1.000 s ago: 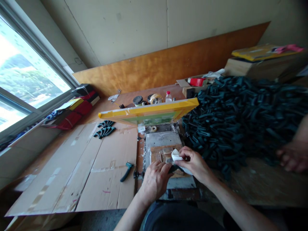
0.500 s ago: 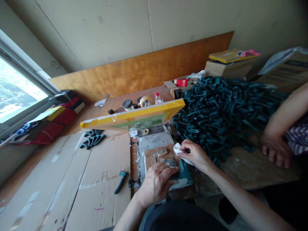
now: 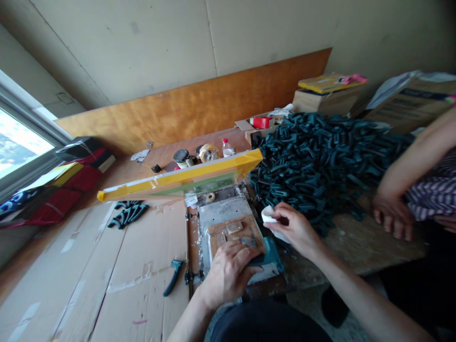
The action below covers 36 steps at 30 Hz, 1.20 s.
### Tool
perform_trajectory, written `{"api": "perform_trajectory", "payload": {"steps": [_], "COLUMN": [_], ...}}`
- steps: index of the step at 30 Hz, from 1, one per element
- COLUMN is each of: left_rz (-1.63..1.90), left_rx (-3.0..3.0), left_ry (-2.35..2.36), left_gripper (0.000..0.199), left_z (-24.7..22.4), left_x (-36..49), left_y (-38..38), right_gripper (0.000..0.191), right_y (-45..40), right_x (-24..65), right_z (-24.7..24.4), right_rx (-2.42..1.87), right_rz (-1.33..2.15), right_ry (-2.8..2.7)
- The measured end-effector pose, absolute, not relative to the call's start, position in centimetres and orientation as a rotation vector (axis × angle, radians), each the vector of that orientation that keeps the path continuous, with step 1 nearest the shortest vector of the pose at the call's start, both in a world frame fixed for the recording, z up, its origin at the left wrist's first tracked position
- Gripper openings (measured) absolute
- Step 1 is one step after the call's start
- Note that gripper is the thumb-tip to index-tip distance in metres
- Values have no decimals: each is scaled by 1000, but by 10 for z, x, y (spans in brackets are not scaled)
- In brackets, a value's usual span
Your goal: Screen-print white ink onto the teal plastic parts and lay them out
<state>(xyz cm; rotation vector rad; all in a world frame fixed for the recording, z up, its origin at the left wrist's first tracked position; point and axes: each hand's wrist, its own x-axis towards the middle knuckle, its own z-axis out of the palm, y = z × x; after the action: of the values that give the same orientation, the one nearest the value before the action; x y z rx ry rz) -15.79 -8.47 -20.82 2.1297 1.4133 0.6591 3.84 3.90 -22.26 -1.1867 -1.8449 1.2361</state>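
Observation:
My left hand (image 3: pixel 230 266) rests over the near end of a wooden jig (image 3: pixel 217 229), fingers bent and thumb tucked in. Whatever lies under those fingers is mostly hidden. The jig sits on a grey metal plate (image 3: pixel 228 210), with a teal-covered edge (image 3: pixel 273 256) beside my fingertips. Just right of the jig, my right hand (image 3: pixel 295 228) pinches a folded white cloth (image 3: pixel 270 214). Behind the plate a yellow-taped screen frame (image 3: pixel 185 175) with green mesh is tilted up. On the cardboard to the left lies a single dark green handle (image 3: pixel 173 278).
A large heap of dark green handles (image 3: pixel 313 156) covers the right of the table. Several more handles (image 3: pixel 127 213) lie in rows on the cardboard (image 3: pixel 142 256). Another person's hand (image 3: pixel 394 216) rests at the right. Jars, tape and a red-capped bottle (image 3: pixel 227 148) stand behind the frame.
My right hand with the white cloth has moved slightly right, away from the jig. My left hand stays on the jig. The whole view has shifted a little.

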Motion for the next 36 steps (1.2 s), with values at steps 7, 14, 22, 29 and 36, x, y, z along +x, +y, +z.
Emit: {"api": "perform_trajectory", "payload": {"steps": [7, 14, 22, 29, 36], "left_rz": [631, 613, 563, 645, 847], "left_rx": [2136, 2182, 2099, 1711, 1028], "left_ry": [1479, 1425, 1487, 1662, 1970], "left_gripper": [24, 27, 25, 28, 52], "left_z": [-210, -211, -214, -220, -275], "left_x": [-156, -145, -138, -134, -141], "left_y": [-76, -74, -72, -84, -113], "right_gripper": [14, 23, 24, 25, 16], "right_y": [19, 40, 36, 81, 203], "right_x": [43, 39, 54, 42, -4], "right_z": [-197, -231, -217, -270, -357], "right_rx": [-1007, -1056, -1046, -1194, -1377], "right_rz": [1484, 1183, 1340, 1292, 1178], "right_ry": [-1870, -1957, -1818, -1697, -1789]}}
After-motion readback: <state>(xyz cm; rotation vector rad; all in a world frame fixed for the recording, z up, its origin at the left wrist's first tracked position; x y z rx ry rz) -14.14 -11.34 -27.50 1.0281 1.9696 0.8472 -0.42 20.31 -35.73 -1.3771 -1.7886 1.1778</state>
